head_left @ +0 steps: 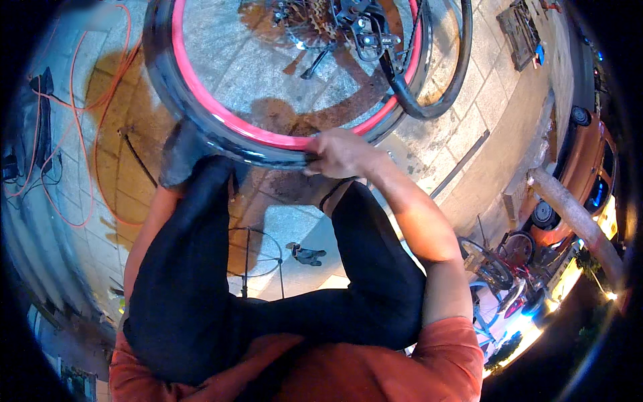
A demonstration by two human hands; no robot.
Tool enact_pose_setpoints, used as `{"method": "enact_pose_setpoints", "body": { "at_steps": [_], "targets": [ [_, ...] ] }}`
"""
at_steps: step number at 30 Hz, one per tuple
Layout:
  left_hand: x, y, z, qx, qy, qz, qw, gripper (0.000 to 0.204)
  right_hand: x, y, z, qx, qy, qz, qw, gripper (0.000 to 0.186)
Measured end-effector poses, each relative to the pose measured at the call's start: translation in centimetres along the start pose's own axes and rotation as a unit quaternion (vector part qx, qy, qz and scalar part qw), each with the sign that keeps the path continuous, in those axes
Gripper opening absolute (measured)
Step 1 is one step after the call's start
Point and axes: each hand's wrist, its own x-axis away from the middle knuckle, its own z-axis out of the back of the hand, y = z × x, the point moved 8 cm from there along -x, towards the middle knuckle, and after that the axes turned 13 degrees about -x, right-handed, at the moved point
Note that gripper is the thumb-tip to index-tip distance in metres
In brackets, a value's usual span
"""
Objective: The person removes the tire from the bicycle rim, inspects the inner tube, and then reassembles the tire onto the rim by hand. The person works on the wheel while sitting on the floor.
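In front of my knees stands a bicycle wheel with a pink-red rim (224, 120) and a black tyre (173, 87). My right hand (340, 153) is closed round the tyre and rim at the lower edge, fingers on the near side. At the lower left of the tyre is my left hand (181, 153), dark and smeared, so its fingers cannot be made out. A black tube loop (462, 74), like an inner tube, hangs at the wheel's right side. Behind the rim show a cassette (323, 27) and a rear derailleur (374, 41).
An orange hose (75, 120) lies in loops on the wet paving at left. A thin dark rod (139, 159) lies nearby. Between my legs are a dark wire frame (262, 258) and a small dark object (307, 254). Parked bicycles (499, 268) and an orange car (581, 174) stand right.
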Motion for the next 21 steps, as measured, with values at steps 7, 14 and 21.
{"method": "enact_pose_setpoints", "body": {
  "at_steps": [7, 14, 21],
  "targets": [
    [0.9, 0.4, -1.8, -0.013, -0.030, 0.129, 0.991, 0.053, -7.5, -7.2, -1.2, -0.248, 0.051, 0.087, 0.963, 0.047],
    [0.1, 0.1, 0.3, -0.042, 0.044, 0.032, 0.998, 0.055, -3.9, -2.7, -0.5, -0.151, -0.077, -0.015, 0.985, 0.056],
    [-0.1, 0.9, 0.0, 0.071, 0.014, 0.038, 0.997, 0.045, 0.1, 1.2, 0.1, -0.026, -0.063, -0.052, 0.996, 0.053]
  ]
}}
